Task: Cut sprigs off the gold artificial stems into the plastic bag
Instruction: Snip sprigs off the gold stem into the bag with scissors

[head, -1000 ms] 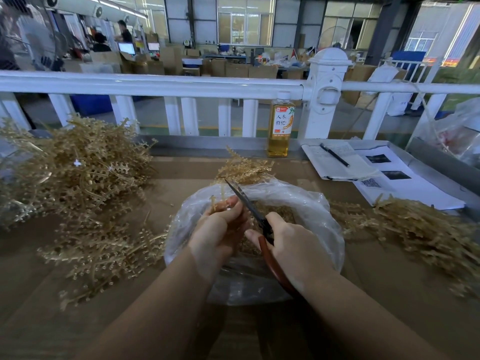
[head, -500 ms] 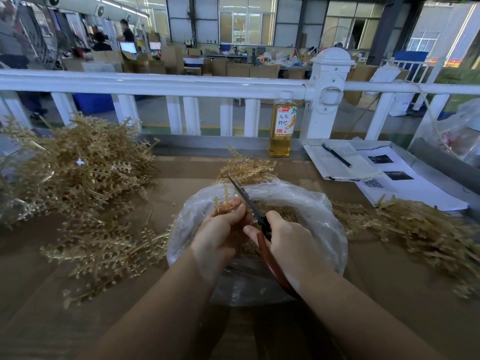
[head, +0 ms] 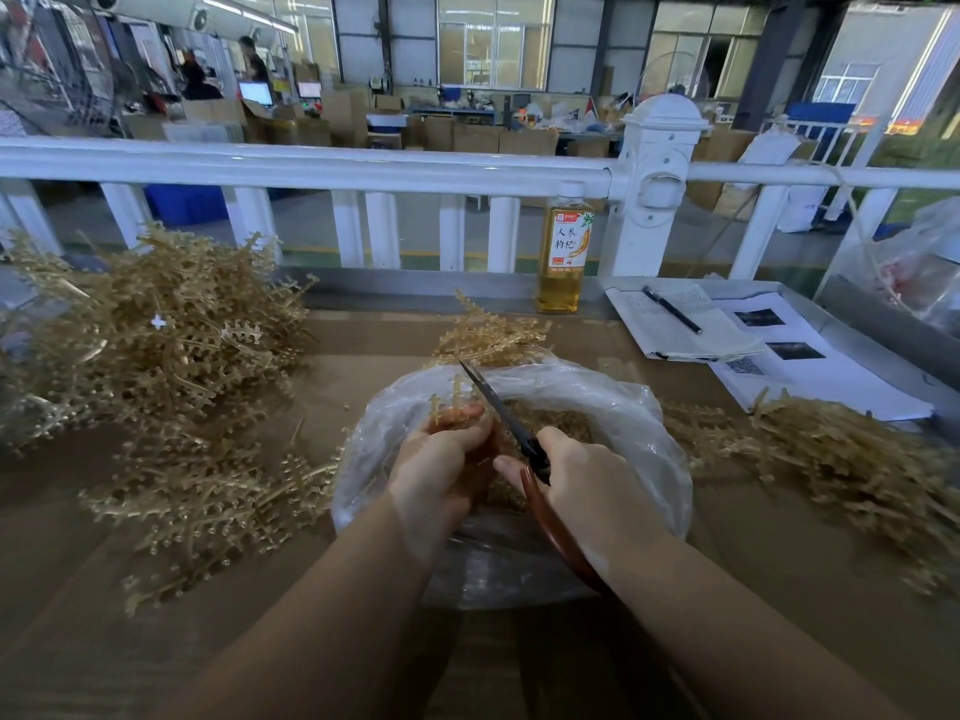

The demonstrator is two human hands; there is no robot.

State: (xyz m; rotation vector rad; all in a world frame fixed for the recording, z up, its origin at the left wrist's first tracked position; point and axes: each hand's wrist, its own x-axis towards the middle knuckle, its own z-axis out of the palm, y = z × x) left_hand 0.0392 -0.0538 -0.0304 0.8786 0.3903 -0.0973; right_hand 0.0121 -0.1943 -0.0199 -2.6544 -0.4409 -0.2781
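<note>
**Inspector A:** State of each grip to be recorded.

**Inspector B:** The left hand (head: pixel 441 470) is closed around a small gold stem (head: pixel 451 405), whose tips are seen standing up just beyond the fingers. The right hand (head: pixel 587 491) is wrapped around the red-handled scissors (head: pixel 511 423); the handles appear pressed together and the blades nearly closed.

**Inspector A:** Change over the last second?

**Inspector B:** The blades were seen parted a second ago and are now drawn almost together, just beside the left grip, touching or nearly touching the stem. A cut is judged to have been made or to be finishing. Both hands have been kept over the bag mouth.

**Inspector A:** Location of the task items?

**Inspector B:** The plastic bag (head: pixel 644 423) is spread directly beneath both grips, and cut sprigs (head: pixel 556 420) are visible inside it beyond the scissors. A pile of uncut stems (head: pixel 171 350) is noted well to the left of the left grip; another heap (head: pixel 841 459) lies right of the right grip on the counter (head: pixel 779 589).

**Inspector A:** Consequence?

**Inspector B:** Little stem remains in hand; replacement is judged likely soon.
</note>
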